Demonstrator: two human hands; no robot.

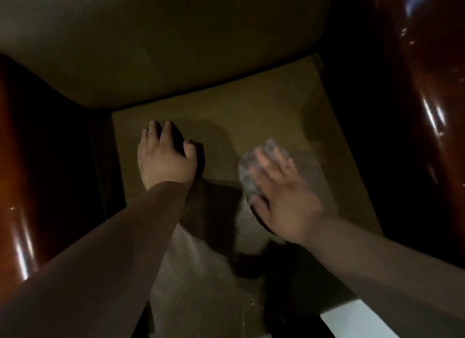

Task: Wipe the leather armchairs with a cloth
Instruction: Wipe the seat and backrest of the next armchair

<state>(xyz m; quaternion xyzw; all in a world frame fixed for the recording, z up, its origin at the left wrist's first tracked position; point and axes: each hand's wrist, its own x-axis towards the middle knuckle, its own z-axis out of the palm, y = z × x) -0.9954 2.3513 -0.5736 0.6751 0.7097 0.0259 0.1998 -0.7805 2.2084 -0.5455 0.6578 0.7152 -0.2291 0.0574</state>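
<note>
- Two hands work over one leather armchair seat (226,106), seen from above; your view looks straight down between the arms.
- Edges: the padded backrest (156,43) closes the far side of the seat, and a glossy reddish wooden armrest stands on each side, the left armrest (22,186) and the right armrest (427,111).
- Open room: bare seat leather lies between your hands and beyond them toward the backrest seam; dark gaps run along both seat sides.
- Count: one cloth (251,171), one seat, one backrest, two armrests.
- Your left hand (166,159) rests on the seat near its left edge, fingers bent with the tips down on the leather, holding nothing.
- Your right hand (284,196) lies flat with fingers spread and straight, its grip apart, pressing the grey cloth onto the seat right of centre; motion blur softens both.
- The cloth shows past the fingertips and along the hand's left side.
- A pale strip (352,320) shows at the lower right corner.
</note>
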